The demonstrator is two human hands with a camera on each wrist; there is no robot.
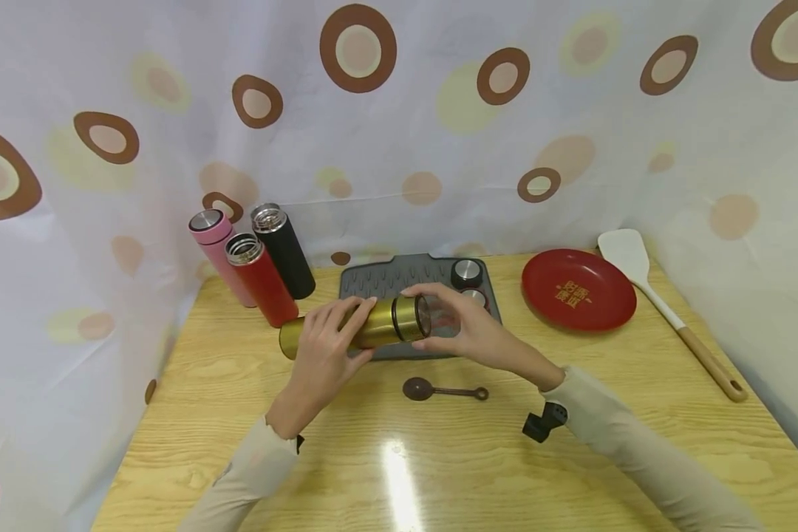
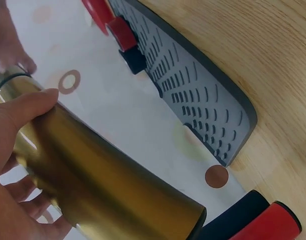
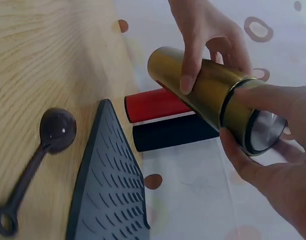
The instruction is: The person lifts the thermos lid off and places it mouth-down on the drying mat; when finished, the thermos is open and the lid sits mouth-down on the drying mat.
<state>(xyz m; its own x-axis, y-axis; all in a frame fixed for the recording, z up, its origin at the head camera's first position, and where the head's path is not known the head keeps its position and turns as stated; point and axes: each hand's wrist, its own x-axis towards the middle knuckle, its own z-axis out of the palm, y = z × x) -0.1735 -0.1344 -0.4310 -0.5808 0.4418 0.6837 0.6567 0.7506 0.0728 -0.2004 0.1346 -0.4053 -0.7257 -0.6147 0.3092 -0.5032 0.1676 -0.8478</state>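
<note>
A gold thermos bottle (image 1: 379,329) is held tilted nearly level over the table, its lidded end to the right. My left hand (image 1: 326,343) grips the body, thumb and fingers on opposite sides, as the left wrist view also shows. At the other end my right hand (image 1: 468,332) holds the gold lid (image 1: 408,318) between thumb and fingers. A dark seam ring runs between lid and body, and the lid's steel top (image 3: 267,131) shows in the right wrist view. Behind and below the bottle lies a grey ridged mat (image 1: 372,277), partly hidden by the bottle and hands.
A black lid (image 1: 467,273) and a red-edged lid (image 1: 475,297) sit on the mat. Left stand a lidded pink bottle (image 1: 211,230) and lidless red (image 1: 262,284) and black (image 1: 289,255) bottles. A brown spoon (image 1: 419,389) lies in front; a red plate (image 1: 598,314) and white spatula (image 1: 625,255) lie right.
</note>
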